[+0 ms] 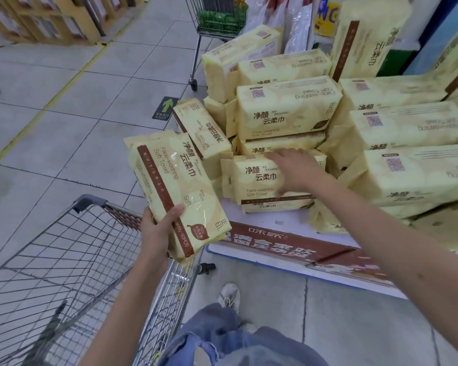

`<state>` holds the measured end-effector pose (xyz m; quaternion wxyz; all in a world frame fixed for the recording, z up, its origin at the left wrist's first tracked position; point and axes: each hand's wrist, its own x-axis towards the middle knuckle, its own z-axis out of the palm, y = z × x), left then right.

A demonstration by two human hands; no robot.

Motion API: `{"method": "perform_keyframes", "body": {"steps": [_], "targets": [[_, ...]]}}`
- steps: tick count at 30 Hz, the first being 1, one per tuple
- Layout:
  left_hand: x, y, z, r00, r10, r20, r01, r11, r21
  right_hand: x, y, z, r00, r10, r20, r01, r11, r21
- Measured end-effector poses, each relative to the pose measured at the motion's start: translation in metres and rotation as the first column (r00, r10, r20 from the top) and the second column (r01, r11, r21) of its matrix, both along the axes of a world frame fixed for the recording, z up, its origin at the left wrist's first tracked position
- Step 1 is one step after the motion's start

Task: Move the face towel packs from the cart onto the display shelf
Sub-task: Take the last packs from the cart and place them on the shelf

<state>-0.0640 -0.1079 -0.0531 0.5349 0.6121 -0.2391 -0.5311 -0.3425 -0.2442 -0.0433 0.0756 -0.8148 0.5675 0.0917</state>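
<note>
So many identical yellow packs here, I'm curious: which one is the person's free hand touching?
The right hand lies flat on the front, lowest-stacked pack at the shelf edge; other packs are untouched, except those the left hand holds.

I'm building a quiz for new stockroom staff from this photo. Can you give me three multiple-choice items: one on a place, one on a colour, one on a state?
1. Where is the right hand?
A. On the cart handle
B. On a pack on the display shelf
C. In a pocket

2. What colour is the vertical band on the pack held in the left hand?
A. Brown
B. Blue
C. Green

3. How is the left hand occupied?
A. Empty and open
B. Pushing the cart
C. Gripping face towel packs at their lower end

Answers:
1. B: the palm lies flat on the front pack stacked on the display shelf.
2. A: a brown band runs along the held packs, which are pale yellow.
3. C: the fingers wrap the packs' lower end, above the wire cart.
</note>
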Motion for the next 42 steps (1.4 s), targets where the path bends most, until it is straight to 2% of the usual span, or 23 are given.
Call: {"method": "perform_keyframes", "body": {"steps": [4, 10, 15, 21, 24, 30, 34, 37, 39, 40, 41, 42], "targets": [[-0.002, 0.003, -0.001, 1.000, 0.004, -0.026, -0.004, 1.000, 0.014, 0.002, -0.017, 0.014, 0.992, 0.042, -0.117, -0.032, 0.995, 0.091], [-0.010, 0.000, -0.003, 1.000, -0.008, -0.021, 0.010, 0.998, 0.062, 0.012, -0.012, 0.009, 0.971, 0.069, -0.227, -0.058, 0.997, 0.055], [-0.014, -0.003, -0.004, 0.999, -0.026, -0.033, 0.028, 0.997, 0.066, 0.008, -0.002, 0.005, 0.997, -0.011, -0.072, 0.018, 0.996, 0.091], [-0.015, -0.006, -0.004, 0.998, -0.038, -0.045, 0.041, 0.996, 0.074, 0.000, 0.006, -0.006, 1.000, -0.025, -0.005, 0.024, 0.983, -0.180], [-0.015, -0.005, -0.004, 0.998, -0.040, -0.038, 0.043, 0.996, 0.073, -0.001, 0.008, -0.013, 0.999, -0.021, -0.024, 0.014, 0.967, -0.255], [-0.016, -0.003, -0.004, 0.998, -0.051, -0.046, 0.055, 0.995, 0.083, -0.001, 0.018, -0.029, 0.996, -0.086, -0.011, 0.080, 0.965, -0.251], [-0.024, -0.003, 0.001, 0.994, -0.028, -0.109, 0.036, 0.997, 0.072, 0.001, 0.018, -0.026, 0.992, -0.123, -0.019, 0.117, 0.973, -0.199], [-0.033, -0.007, 0.008, 0.985, -0.027, -0.168, 0.038, 0.997, 0.061, 0.001, 0.021, -0.019, 0.990, -0.138, 0.030, 0.141, 0.982, -0.124], [-0.040, -0.012, 0.014, 0.976, -0.036, -0.217, 0.049, 0.997, 0.056, 0.001, 0.028, -0.012, 0.975, -0.171, 0.145, 0.188, 0.976, -0.110], [-0.043, -0.015, 0.017, 0.969, -0.040, -0.245, 0.054, 0.997, 0.051, 0.002, 0.033, -0.008, 0.941, -0.210, 0.267, 0.243, 0.965, -0.097], [-0.047, -0.019, 0.020, 0.962, -0.046, -0.269, 0.059, 0.997, 0.041, 0.004, 0.040, -0.002, 0.867, -0.271, 0.419, 0.319, 0.946, -0.049], [-0.051, -0.022, 0.024, 0.957, -0.054, -0.284, 0.064, 0.998, 0.028, 0.007, 0.046, 0.005, 0.727, -0.359, 0.586, 0.404, 0.913, 0.058]]}}
